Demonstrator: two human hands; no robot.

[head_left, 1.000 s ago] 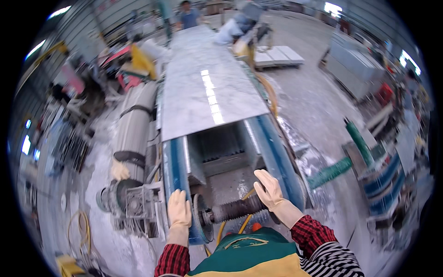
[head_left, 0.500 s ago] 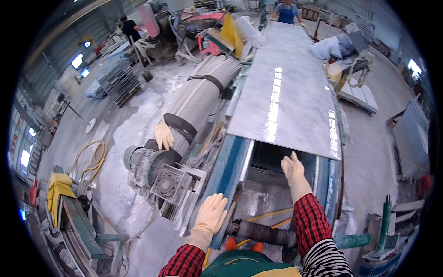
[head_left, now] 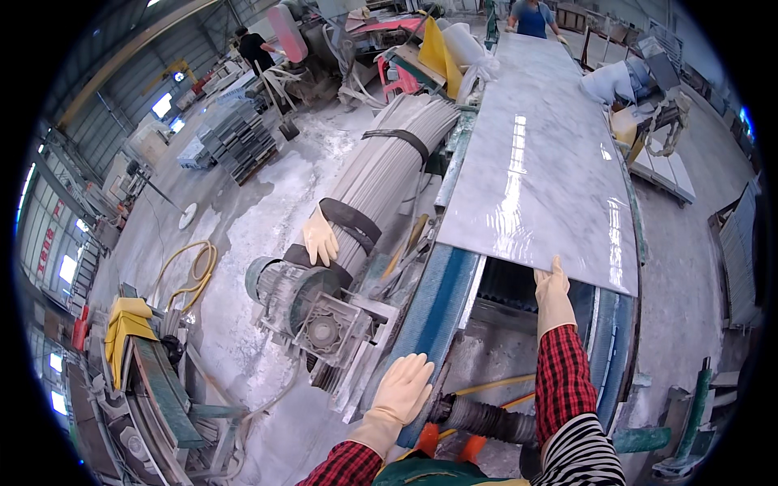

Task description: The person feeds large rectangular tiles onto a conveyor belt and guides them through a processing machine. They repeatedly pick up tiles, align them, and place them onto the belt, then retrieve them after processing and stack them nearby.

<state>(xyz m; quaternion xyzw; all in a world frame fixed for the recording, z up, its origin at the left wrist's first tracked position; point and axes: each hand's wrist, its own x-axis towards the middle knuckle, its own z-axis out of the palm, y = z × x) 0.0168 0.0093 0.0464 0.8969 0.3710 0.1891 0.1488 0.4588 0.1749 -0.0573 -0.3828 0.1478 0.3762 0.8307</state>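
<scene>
A long, polished, white-grey marble slab (head_left: 539,174) lies across the blue belted rails of a machine ahead of me. My right hand (head_left: 554,296), in a cream rubber glove, is at the slab's near edge. One finger shows on the top face, and the edge hides the others. My left hand (head_left: 403,395), gloved alike, rests with fingers stretched out on the near end of the left blue rail (head_left: 442,300). It holds nothing. Between the rails is a dark opening, with a ribbed hose (head_left: 490,421) below, near my body.
A spare glove (head_left: 320,236) lies on a strapped grey bundle (head_left: 389,166) beside a motor (head_left: 296,283). A co-worker (head_left: 532,18) stands at the slab's far end; another person (head_left: 255,50) is far left. A metal frame (head_left: 166,389) stands lower left, a yellow hose (head_left: 194,267) behind.
My right hand has moved forward and reached the slab's near edge. The view has shifted, so the scene sits further right. My left hand stays on the rail.
</scene>
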